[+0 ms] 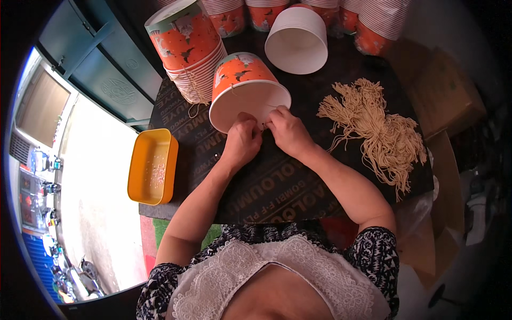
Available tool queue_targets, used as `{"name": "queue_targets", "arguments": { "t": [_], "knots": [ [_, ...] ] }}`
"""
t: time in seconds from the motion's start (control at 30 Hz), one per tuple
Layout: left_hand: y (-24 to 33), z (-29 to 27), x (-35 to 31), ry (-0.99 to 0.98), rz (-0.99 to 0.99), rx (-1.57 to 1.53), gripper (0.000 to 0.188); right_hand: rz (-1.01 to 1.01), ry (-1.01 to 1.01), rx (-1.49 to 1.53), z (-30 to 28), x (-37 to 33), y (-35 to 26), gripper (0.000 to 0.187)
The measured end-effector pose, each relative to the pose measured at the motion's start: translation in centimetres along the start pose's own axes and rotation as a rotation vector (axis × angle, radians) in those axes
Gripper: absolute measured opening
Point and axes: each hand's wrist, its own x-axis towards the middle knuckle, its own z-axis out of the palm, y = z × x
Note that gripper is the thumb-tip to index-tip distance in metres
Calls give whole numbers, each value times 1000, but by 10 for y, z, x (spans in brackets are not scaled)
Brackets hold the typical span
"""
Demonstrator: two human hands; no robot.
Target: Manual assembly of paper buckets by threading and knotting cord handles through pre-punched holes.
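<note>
An orange paper bucket [246, 71] with dark and white printed figures lies tipped, its white mouth facing me. My left hand [244, 138] is closed in a pinch at the near rim, its fingertips partly inside the mouth. Beside it, my right hand [288, 131] pinches what looks like a thin cord end at the same stretch of rim. What sits between the left fingertips is hidden. A short bit of cord also shows on the bucket's upper outer side. Right of my hands lies a loose heap of beige cords [381, 130].
A stack of orange buckets [186, 48] with cord handles stands at the back left. Behind the held bucket are white nested tubs [297, 42] and several wrapped stacks. A yellow plastic box [153, 166] with small pink bits sits at the dark table's [256, 186] left edge. Cardboard boxes [434, 90] stand right.
</note>
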Motion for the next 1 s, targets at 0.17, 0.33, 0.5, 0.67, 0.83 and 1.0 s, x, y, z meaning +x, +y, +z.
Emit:
{"name": "queue_targets", "arguments": {
  "t": [0.17,0.33,0.5,0.67,0.83,1.0],
  "knots": [
    [10,0,-2,28,-11,40,4,-21,-23,-116,-1,-2,-4,10],
    [16,-1,-4,-15,-70,123,3,-48,-2,-187,1,-3,-6,13],
    [19,-1,-4,-37,18,145,7,-64,37,-237,1,-3,-6,16],
    [22,-2,-5,-99,66,154,8,-31,91,-281,3,-5,-7,14],
    [24,-2,-6,-144,130,208,8,-33,92,-280,3,-5,-7,17],
    [29,-4,-5,-161,132,257,10,-49,83,-286,0,-2,-8,15]
  ]
}}
